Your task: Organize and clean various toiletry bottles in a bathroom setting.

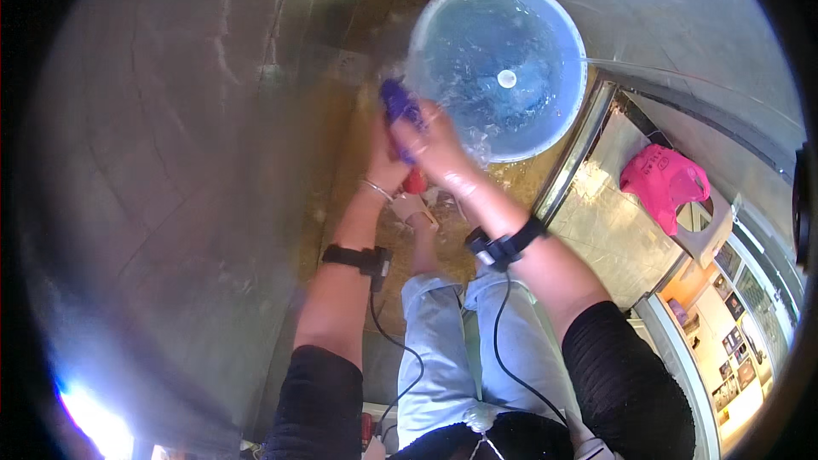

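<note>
Both my hands are closed around a wet purple bundle (399, 104) that looks like cloth, just left of the basin's near rim. My left hand (386, 160) grips it from the left, a thin bracelet at its wrist. From the right, my right hand (441, 143) wraps over it; motion blurs some of the fingers. Beside them stands a round light-blue basin (579, 89) of water, with a small white round thing (507, 78) in its middle. A small red thing (415, 181) shows just below my hands, partly hidden, and I cannot make out its kind.
A thin stream of water (648, 70) runs in from the right to the basin. Brown wet floor (328, 230) lies under my feet. A metal-edged threshold (573, 158) is at the right, with a pink bag (660, 177) beyond it. Grey walls rise on the left.
</note>
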`<action>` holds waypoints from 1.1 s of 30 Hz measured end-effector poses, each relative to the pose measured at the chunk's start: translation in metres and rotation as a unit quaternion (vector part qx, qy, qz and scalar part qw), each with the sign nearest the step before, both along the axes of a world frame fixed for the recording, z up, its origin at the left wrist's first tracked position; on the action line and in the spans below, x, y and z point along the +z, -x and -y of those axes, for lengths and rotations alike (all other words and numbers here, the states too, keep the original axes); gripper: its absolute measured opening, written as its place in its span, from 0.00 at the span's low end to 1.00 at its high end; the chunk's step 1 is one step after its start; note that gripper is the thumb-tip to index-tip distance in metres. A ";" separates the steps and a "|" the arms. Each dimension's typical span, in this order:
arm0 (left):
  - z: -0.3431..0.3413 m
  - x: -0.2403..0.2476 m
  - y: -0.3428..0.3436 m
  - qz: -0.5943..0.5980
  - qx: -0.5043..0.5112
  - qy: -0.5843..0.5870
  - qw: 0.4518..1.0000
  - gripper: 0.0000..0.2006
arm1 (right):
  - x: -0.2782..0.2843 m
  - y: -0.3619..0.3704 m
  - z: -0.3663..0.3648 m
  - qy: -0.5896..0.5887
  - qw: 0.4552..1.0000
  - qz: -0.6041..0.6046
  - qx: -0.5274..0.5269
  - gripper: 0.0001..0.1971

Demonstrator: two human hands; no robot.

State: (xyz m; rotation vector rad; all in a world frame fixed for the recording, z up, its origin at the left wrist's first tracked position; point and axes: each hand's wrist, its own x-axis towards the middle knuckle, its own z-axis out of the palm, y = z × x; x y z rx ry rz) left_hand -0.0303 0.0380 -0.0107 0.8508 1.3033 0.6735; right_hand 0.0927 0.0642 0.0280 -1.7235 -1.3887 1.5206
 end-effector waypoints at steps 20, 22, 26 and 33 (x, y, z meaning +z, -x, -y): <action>0.020 0.184 0.016 0.220 0.334 -0.048 0.915 0.36 | 0.072 -0.031 0.053 0.338 0.910 -0.241 -0.023 0.21; 0.021 0.215 0.018 0.145 0.288 -0.088 0.943 0.35 | 0.097 -0.028 0.058 0.257 0.930 -0.260 -0.035 0.21; 0.042 0.269 0.021 -0.003 0.169 -0.217 0.961 0.35 | 0.163 -0.036 0.021 0.249 0.941 -0.225 -0.044 0.22; 0.138 0.360 0.065 0.033 0.163 -0.141 0.976 0.33 | 0.332 0.027 0.013 0.045 0.876 -0.202 0.437 0.29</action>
